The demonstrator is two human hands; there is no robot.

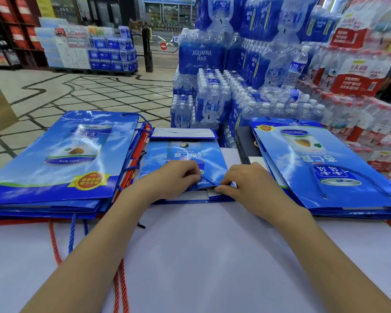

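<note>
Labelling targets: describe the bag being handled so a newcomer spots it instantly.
On the white table, a flat blue bag lies between the left stack and right stack. Only it lies alone, far flap folded back white, left hand and right hand gripping its near edge.

Supermarket: stacked Aquafina water packs, red-label bottled water cases, pallet display, tiled aisle floor.

The blue water pack reads AQUAFINA; the middle bag reads 杏仁露.
</note>
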